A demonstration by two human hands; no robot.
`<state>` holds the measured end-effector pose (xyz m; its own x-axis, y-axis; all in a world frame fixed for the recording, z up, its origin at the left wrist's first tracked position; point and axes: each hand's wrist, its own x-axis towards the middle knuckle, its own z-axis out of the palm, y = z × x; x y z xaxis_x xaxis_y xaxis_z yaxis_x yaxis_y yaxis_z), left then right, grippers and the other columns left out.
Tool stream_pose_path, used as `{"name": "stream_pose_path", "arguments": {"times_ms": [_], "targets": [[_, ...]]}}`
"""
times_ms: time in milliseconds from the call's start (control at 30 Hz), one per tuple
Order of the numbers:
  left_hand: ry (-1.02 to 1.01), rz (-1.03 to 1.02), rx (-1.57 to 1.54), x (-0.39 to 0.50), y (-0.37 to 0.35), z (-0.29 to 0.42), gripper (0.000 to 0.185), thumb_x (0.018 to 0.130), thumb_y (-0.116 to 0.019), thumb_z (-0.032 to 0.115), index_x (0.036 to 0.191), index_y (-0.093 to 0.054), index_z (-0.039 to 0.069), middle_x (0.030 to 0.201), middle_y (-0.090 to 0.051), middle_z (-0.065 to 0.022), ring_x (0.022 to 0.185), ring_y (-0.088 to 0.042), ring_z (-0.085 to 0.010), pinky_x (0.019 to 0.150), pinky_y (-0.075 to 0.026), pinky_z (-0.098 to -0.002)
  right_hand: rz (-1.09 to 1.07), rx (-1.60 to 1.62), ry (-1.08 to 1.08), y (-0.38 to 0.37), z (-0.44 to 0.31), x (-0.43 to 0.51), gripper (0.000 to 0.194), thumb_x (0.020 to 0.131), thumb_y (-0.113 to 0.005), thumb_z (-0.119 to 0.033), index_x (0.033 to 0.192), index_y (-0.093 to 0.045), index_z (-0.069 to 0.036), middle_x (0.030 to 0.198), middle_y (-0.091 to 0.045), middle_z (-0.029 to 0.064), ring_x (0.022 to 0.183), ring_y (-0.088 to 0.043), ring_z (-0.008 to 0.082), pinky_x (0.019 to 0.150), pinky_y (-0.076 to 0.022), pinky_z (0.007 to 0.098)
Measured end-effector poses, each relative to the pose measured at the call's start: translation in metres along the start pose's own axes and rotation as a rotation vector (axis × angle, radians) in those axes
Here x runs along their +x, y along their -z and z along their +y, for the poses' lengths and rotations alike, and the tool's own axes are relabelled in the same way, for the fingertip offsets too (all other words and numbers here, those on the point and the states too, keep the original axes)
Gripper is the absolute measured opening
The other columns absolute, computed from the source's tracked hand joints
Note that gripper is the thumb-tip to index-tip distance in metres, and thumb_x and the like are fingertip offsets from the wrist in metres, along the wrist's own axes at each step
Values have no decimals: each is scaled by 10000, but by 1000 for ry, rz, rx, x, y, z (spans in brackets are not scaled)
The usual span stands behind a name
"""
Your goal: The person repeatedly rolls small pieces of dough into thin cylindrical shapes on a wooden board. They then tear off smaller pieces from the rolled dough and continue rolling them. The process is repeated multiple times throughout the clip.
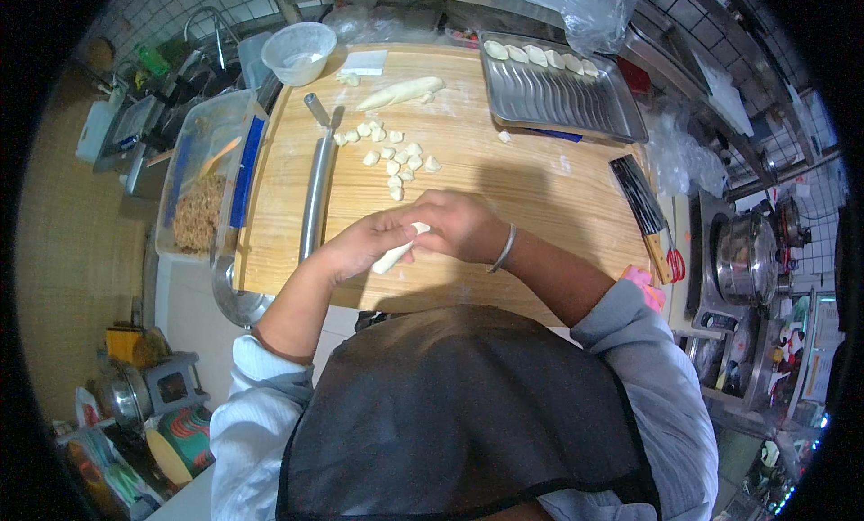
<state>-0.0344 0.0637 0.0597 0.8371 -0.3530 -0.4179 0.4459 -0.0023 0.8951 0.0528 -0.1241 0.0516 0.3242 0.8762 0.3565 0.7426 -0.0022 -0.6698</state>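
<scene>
My left hand (361, 243) is closed around a short rope of white dough (389, 258), its lower end sticking out toward me. At the rope's upper end, my right hand (462, 225) has its fingers bent against the dough and meets the left. The exact grip of the right fingertips is partly hidden. Just beyond both hands, several small cut dough pieces (393, 167) are scattered on a floured wooden board (540, 204). Farther back lies a thicker dough log (401, 93). A metal rolling pin (315, 197) lies left of the pieces.
A tub of minced filling (200, 214) with a spoon stands left of the board. At the back are a plastic bowl (298, 55) and a metal tray (563, 96) with several dumplings. A cleaver (638, 207) and red-handled scissors (675, 264) lie along the right edge.
</scene>
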Motion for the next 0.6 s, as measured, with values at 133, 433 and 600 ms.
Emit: {"name": "stream_pose_path", "arguments": {"times_ms": [133,433,600], "targets": [[134,-26,65,-5,1,7,407,984,-465,419,1062,-584,38,778,-600,-17,708,-561,-113,693,-481,-249,40,75,12,-1,0,-2,304,783,-686,-151,1079,-651,-97,927,-626,138,815,-637,274,739,-521,358],[-9,-48,52,-2,-4,3,343,997,-442,373,953,-581,63,698,-554,0,662,-513,-87,594,-402,-207,72,126,-172,3,-11,-4,209,750,-672,-125,947,-652,-57,832,-643,130,745,-640,266,664,-505,345],[-45,-121,35,-5,-10,3,314,985,-439,335,910,-570,61,694,-568,-13,671,-525,-93,610,-420,-231,108,175,-343,3,19,-10,236,765,-667,-164,964,-650,-39,882,-657,156,789,-646,290,699,-507,362]]}}
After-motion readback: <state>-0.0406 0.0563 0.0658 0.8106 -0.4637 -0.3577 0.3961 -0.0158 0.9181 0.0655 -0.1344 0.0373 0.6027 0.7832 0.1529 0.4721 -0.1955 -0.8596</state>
